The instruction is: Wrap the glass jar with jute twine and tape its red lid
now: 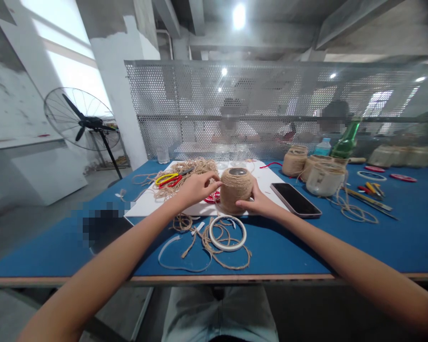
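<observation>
Our left hand (197, 188) and right hand (256, 203) loosely grip the twine jar (235, 190) from either side.

Blue-topped work table (292, 247) with a wooden front edge, carrying a white board (146, 209), a dark-screened smartphone (296, 199), loose jute twine (231, 259) around a white ring (214, 232), twine-wrapped glass jars (324, 180), and flat red rings (403, 177) at far right.

One head-worn camera looks forward and down from above the seated person's lap, with the bare left hand (198, 187) and bare right hand (257, 203) close at centre, the blue worktop (299, 247) just below, and a perforated grey metal screen (271, 95) farther off across the upper frame.
</observation>
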Demonstrator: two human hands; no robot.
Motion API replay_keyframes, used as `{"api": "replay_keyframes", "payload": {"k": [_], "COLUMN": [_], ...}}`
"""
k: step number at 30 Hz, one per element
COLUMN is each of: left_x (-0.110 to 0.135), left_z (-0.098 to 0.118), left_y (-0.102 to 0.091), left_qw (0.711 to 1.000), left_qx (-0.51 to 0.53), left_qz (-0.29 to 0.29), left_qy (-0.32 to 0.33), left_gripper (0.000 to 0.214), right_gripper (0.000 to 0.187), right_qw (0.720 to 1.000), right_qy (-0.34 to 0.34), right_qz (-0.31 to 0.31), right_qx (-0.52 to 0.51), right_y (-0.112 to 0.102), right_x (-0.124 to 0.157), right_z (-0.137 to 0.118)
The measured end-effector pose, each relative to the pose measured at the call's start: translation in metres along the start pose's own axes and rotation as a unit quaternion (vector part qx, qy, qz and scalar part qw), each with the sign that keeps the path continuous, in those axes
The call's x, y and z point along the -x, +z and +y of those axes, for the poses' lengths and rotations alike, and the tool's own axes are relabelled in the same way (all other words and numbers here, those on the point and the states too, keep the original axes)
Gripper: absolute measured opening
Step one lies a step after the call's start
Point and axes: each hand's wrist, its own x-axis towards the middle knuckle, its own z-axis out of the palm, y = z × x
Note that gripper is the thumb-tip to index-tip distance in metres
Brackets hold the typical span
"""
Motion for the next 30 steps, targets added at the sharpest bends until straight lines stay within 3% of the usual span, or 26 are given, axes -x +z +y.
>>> {"api": "replay_keyframes", "payload": {"k": [14, 20, 25, 30], "left_x": [-0.008, -0.01, -0.013, -0.016], "left_z": [-0.001, 0.001, 0.002, 0.002], "left_y": [0.002, 0.002, -0.003, -0.002], "left_qw": [0.997, 0.994, 0.989, 0.988], "left_qx": [0.061, 0.105, 0.121, 0.134], "left_qz": [-0.013, -0.04, -0.081, -0.08], "left_qy": [-0.04, -0.014, 0.007, 0.005], "left_gripper": [0.048, 0.056, 0.051, 0.048], "right_gripper": [0.1, 0.113, 0.105, 0.103], "right_qw": [1.0, 0.999, 0.994, 0.984], "right_qy": [0.004, 0.026, 0.018, -0.012], "right_qz": [-0.022, -0.025, 0.088, 0.071], "right_qx": [-0.012, 0.004, 0.062, 0.164], "right_y": [-0.003, -0.013, -0.016, -0.011], "right_x": [-0.004, -0.006, -0.009, -0.02], "right_z": [0.002, 0.0, -0.022, -0.053]}}
